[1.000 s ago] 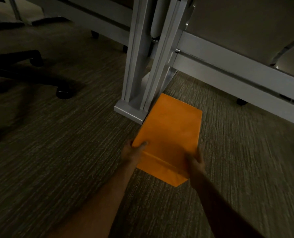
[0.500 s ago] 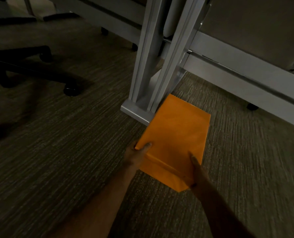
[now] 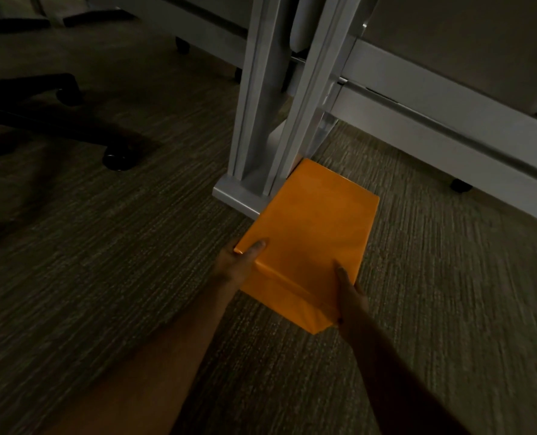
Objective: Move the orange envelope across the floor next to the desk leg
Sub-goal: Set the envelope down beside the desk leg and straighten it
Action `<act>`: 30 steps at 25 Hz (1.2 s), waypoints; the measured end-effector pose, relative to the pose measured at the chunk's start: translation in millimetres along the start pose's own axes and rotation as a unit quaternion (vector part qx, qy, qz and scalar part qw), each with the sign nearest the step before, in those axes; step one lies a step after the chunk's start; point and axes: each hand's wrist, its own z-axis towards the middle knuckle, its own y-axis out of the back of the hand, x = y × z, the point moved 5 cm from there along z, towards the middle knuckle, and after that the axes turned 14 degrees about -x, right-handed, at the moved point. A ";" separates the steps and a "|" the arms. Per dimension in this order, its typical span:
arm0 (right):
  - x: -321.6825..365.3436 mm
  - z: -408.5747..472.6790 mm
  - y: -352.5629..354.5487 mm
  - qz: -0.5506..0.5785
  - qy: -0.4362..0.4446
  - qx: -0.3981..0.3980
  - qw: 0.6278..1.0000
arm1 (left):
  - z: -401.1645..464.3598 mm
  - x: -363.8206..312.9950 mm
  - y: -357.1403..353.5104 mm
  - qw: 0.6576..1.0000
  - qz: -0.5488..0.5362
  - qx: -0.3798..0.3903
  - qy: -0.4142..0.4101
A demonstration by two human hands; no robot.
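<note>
The orange envelope (image 3: 311, 233) lies low over the carpet in the middle of the head view, its far left corner against the foot of the grey desk leg (image 3: 260, 120). My left hand (image 3: 237, 265) grips its near left edge, thumb on top. My right hand (image 3: 350, 296) holds the near right edge, fingers along the side. The envelope's near end folds down between my hands.
A black office chair base with castors (image 3: 116, 158) stands to the left on the grey carpet (image 3: 104, 262). A long grey desk rail (image 3: 449, 127) runs back right, with small castors (image 3: 460, 185) under it. More desk frame crosses the top left.
The envelope has stayed beside the desk leg's foot with both hands on it. The view has shifted slightly, so the leg and envelope sit a little further right.
</note>
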 end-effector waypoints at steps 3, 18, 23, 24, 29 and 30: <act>7.4 5.8 -2.8 -0.015 0.006 0.007 1.000 | 5.4 -7.2 -6.1 1.000 0.002 -0.006 0.001; 45.7 -7.5 -13.9 -0.316 0.434 -0.047 0.842 | 8.1 -3.8 -5.1 0.999 0.000 0.005 -0.041; 53.4 -29.0 -15.6 -0.367 0.514 -0.047 0.774 | 3.5 -17.1 -10.2 0.930 0.226 -0.041 -0.288; 53.6 -33.1 -15.9 -0.376 0.522 -0.051 0.764 | -0.5 -21.8 -13.5 0.875 0.308 -0.057 -0.369; 56.7 -40.8 -12.3 -0.399 0.507 -0.064 0.761 | -4.3 -19.6 -17.1 0.775 0.431 0.025 -0.462; 55.3 -39.9 -12.2 -0.413 0.508 -0.046 0.754 | -5.2 -19.4 -15.2 0.756 0.454 0.039 -0.469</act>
